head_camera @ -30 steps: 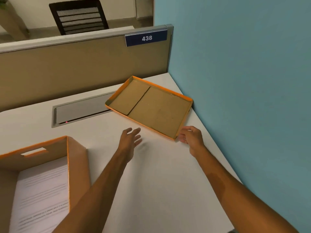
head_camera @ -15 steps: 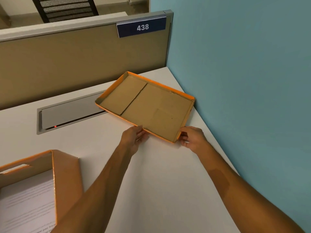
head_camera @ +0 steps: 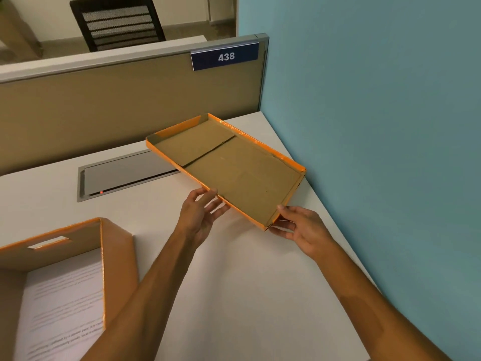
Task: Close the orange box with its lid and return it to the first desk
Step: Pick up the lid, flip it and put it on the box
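Note:
The orange lid point(head_camera: 242, 168) lies upside down, its brown cardboard inside facing up, raised and tilted above the white desk's back right corner. My left hand point(head_camera: 200, 214) grips its near long edge, thumb on top and fingers underneath. My right hand point(head_camera: 302, 227) holds the near right corner from below. The open orange box point(head_camera: 114, 259) stands at the lower left with printed paper point(head_camera: 62, 308) inside and a handle slot in its far wall.
The white desk point(head_camera: 247, 295) ends against a teal wall point(head_camera: 377, 126) on the right and a tan partition point(head_camera: 125, 105) with a "438" plate point(head_camera: 226, 57) behind. A grey cable hatch point(head_camera: 119, 175) is set into the desk. A black chair point(head_camera: 117, 22) stands beyond the partition.
Both hands reached the lid and took hold of its near edge and corner. The lid has come up off the desk and tilted.

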Demonstrator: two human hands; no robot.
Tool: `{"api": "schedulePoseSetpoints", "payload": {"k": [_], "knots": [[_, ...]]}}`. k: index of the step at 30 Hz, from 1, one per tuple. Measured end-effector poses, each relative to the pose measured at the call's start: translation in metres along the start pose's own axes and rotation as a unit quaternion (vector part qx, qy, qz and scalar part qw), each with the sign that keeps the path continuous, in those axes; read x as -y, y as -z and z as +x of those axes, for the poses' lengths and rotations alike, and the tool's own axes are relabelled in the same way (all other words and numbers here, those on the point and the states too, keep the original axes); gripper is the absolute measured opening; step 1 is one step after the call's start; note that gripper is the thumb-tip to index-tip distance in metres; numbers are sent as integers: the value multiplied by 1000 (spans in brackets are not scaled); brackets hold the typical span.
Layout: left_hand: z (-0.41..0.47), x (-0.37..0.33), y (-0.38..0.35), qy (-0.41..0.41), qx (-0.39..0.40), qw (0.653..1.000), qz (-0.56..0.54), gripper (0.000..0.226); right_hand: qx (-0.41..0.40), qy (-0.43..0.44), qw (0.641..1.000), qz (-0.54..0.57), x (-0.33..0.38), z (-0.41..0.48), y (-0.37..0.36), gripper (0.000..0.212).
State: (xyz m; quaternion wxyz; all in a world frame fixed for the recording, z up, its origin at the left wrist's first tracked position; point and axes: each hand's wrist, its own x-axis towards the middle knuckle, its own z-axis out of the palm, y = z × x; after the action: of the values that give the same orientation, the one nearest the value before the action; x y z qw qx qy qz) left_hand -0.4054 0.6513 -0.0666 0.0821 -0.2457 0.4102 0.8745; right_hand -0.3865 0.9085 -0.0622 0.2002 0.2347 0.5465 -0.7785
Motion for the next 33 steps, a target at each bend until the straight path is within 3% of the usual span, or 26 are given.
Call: {"api": "schedulePoseSetpoints", "payload": {"k": [2, 5, 7, 11, 14, 20, 24, 26, 29, 33], "knots": [[-18, -3, 0, -30, -3, 999, 28, 29, -68, 77, 986, -131, -4, -21, 2, 30], [-51, -8, -4, -78, -9, 994, 71, 28, -144, 267, 890, -339, -10, -56, 5, 26], [-75, -8, -9, -111, -14, 990, 85, 25, -113, 363, 830, -409, -17, -79, 2, 36], [-129, 1, -28, -174, -48, 978, 108, 24, -74, 475, 707, -519, -40, -115, -16, 58], [-178, 15, -44, -239, -88, 957, 136, 25, -76, 513, 658, -546, -54, -141, -30, 61], [-238, 34, -62, -315, -141, 918, 197, 30, -69, 523, 702, -478, -64, -174, -50, 39], [-266, 30, -65, -343, -143, 902, 220, 36, -66, 557, 704, -435, -66, -194, -56, 33], [-277, 24, -67, -349, -137, 898, 229, 40, -62, 564, 707, -423, -65, -203, -59, 34], [-288, 14, -68, -352, -116, 895, 248, 45, -48, 544, 741, -390, -59, -215, -64, 35], [-295, -4, -51, -348, -86, 892, 276, 37, -42, 528, 761, -374, -47, -228, -70, 20]]}}
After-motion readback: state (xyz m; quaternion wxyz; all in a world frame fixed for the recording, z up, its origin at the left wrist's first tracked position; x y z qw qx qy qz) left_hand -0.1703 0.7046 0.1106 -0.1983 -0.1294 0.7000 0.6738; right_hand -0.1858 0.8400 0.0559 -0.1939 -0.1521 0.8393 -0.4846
